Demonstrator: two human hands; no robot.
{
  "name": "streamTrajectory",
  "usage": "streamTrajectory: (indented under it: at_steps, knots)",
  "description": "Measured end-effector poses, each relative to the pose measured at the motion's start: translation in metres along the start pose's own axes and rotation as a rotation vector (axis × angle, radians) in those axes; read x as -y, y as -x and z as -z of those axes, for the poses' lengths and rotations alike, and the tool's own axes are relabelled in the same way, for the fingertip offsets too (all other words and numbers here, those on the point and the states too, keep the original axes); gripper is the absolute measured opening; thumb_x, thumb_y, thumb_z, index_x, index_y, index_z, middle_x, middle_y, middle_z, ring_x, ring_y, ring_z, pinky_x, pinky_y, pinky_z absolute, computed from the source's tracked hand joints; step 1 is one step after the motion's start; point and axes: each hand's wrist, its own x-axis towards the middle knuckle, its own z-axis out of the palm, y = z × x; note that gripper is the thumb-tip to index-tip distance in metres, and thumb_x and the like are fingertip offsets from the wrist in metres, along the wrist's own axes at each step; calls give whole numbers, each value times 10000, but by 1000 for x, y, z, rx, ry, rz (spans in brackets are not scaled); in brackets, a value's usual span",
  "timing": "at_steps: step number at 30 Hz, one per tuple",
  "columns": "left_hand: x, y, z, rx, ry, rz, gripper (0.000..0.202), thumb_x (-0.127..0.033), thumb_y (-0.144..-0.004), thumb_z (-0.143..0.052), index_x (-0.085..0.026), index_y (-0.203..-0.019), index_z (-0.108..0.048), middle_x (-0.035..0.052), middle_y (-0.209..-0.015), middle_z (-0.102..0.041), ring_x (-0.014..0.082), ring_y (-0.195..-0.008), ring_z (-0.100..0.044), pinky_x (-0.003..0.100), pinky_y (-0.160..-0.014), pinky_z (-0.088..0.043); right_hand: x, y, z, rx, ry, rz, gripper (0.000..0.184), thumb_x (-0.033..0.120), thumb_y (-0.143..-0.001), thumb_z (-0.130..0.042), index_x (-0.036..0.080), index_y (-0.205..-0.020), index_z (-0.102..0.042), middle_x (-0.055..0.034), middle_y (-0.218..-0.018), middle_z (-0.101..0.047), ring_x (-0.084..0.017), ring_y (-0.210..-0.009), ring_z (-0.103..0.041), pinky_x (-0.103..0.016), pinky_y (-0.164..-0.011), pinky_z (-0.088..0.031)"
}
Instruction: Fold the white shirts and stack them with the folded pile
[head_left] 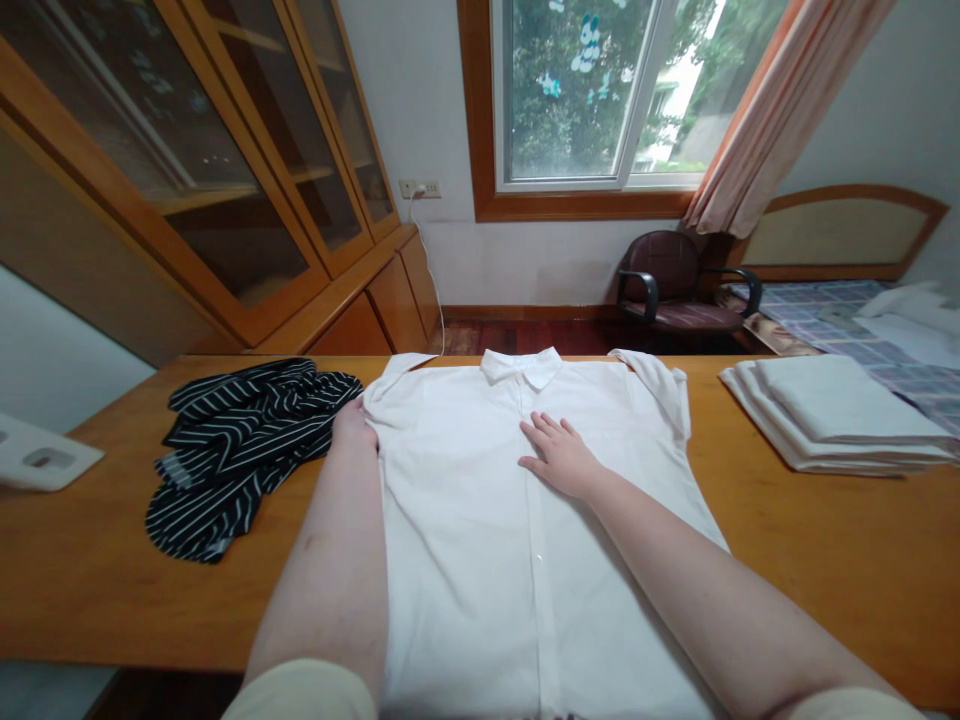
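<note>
A white button-up shirt (465, 520) lies spread front side up, its collar (523, 368) at the table's far edge. Its sleeves are turned at the shoulders, the right one (660, 390) folded back on itself. At the shirt's left side, below the shoulder, my left hand (354, 426) is closed on the fabric edge; its fingertips are partly hidden. My right hand (559, 455) rests flat on the chest beside the button placket, fingers spread and holding nothing.
A crumpled black garment with white stripes (255, 440) lies left of the shirt on the wooden table (840, 560). Folded white cloths (840, 410) are stacked at the right. A white plastic object (45, 455) juts in at far left. Beyond stand a chair (667, 280) and a glass-door cabinet (247, 160).
</note>
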Motion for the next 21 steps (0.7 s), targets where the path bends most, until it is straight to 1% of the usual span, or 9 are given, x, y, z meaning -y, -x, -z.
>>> streamTrajectory:
  at_steps: [3, 5, 7, 10, 12, 14, 17, 19, 21]
  knots:
    - [-6, 3, 8, 88, 176, 156, 567, -514, -826, -287, -114, -1020, -640, 131, -827, -694, 272, -918, -647, 433, -836, -508, -1, 0, -2, -15, 0, 8, 680, 592, -865, -374, 217, -1427, -300, -105, -1510, -212, -246, -1389, -155, -447, -1097, -107]
    - [-9, 6, 10, 123, 251, 164, 567, -521, -823, -298, -113, -1031, -633, 138, -891, -696, 280, -943, -641, 443, -844, -508, -2, 0, -2, -22, 1, 11, 679, 591, -864, -380, 216, -1425, -304, -107, -1508, -218, -248, -1387, -162, -448, -1096, -110]
    - [-13, 8, 9, 145, 294, 142, 483, -454, -809, -366, -115, -1025, -633, 133, -951, -692, 282, -956, -637, 444, -850, -510, -2, 0, -2, -22, 2, 10, 677, 590, -864, -383, 216, -1423, -308, -108, -1507, -223, -248, -1385, -167, -449, -1095, -113]
    - [-18, 13, 3, 106, 326, 38, 366, -346, -758, -462, -153, -1025, -620, 97, -1001, -681, 260, -948, -638, 421, -842, -520, -1, 0, -1, -13, 1, 6, 677, 585, -864, -385, 217, -1426, -300, -107, -1509, -216, -247, -1387, -161, -450, -1095, -110]
    - [-21, 17, -1, 41, 333, -111, 361, -314, -702, -554, -188, -1037, -598, 63, -988, -676, 231, -919, -642, 390, -826, -525, -1, 0, -1, -5, 3, 2, 678, 580, -865, -389, 218, -1430, -292, -105, -1512, -208, -243, -1389, -153, -447, -1097, -103]
    - [-23, 22, -4, 17, 316, -262, 405, -287, -631, -649, -203, -1022, -587, 30, -939, -672, 197, -865, -643, 349, -806, -523, -1, 0, 0, -2, 4, -1, 676, 577, -865, -392, 222, -1431, -290, -101, -1513, -204, -240, -1390, -149, -442, -1098, -99]
    - [-24, 33, -11, 83, 219, -360, 400, -267, -561, -712, -173, -935, -603, 6, -830, -663, 167, -764, -634, 296, -743, -519, -1, 0, -1, -6, 3, 1, 675, 580, -865, -389, 220, -1428, -295, -102, -1512, -210, -242, -1389, -152, -440, -1097, -102]
    - [-25, 41, -17, 156, 105, -359, 391, -243, -545, -710, -153, -913, -613, 10, -810, -663, 169, -744, -628, 276, -700, -515, -1, 0, -1, -8, -1, 2, 677, 583, -865, -386, 217, -1427, -299, -106, -1511, -211, -244, -1389, -154, -441, -1097, -104]
    - [-26, 50, -24, 258, 6, -337, 417, -224, -538, -698, -145, -940, -619, 24, -847, -673, 185, -771, -630, 271, -681, -512, -1, 0, -1, -11, -4, 2, 677, 585, -864, -386, 217, -1426, -300, -108, -1511, -209, -245, -1389, -154, -442, -1096, -104]
